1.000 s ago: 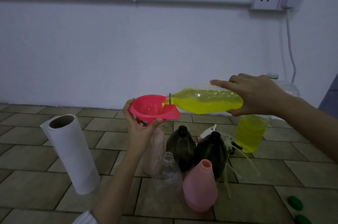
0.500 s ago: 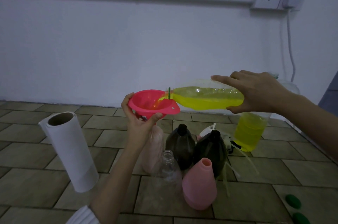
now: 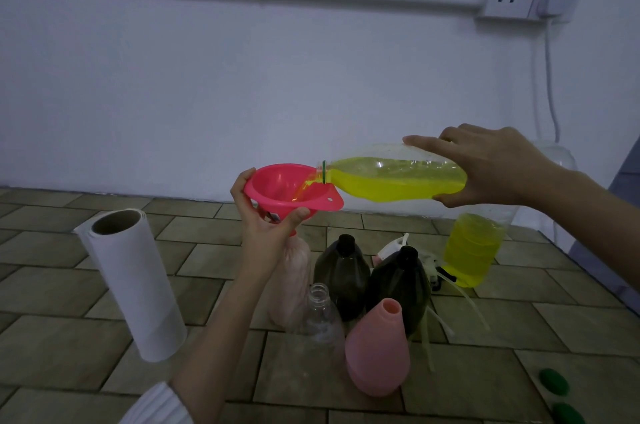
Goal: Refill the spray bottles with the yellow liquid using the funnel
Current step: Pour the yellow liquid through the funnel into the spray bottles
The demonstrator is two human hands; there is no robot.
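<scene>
Two hands work above a brown tiled floor (image 3: 69,285). Your left hand (image 3: 266,229) is closed around the body of a bright pink plastic funnel (image 3: 287,190), thumb and fingers pinching it just under the rim; the spout sits in the neck of a pale pink translucent bottle (image 3: 294,271), which stands upright directly beneath your palm. Your right hand (image 3: 491,167) grips the base end of a clear plastic bottle of yellow liquid (image 3: 394,178), held nearly level with its mouth over the funnel's right rim. Yellow liquid runs from that mouth onto the funnel's inner wall.

Just right of the bottle being filled stand two dark smoky bottles (image 3: 343,271), both uncapped. In front of them are a clear, empty bottle (image 3: 320,319) and an opaque pink cone-shaped bottle (image 3: 377,351). White spray heads with dip tubes (image 3: 433,268) lie behind and beside the dark pair. A second clear bottle holding yellow liquid (image 3: 471,250) stands farther right. A white paper towel roll (image 3: 131,285) stands well apart at left. Two green caps (image 3: 554,389) lie at lower right.
</scene>
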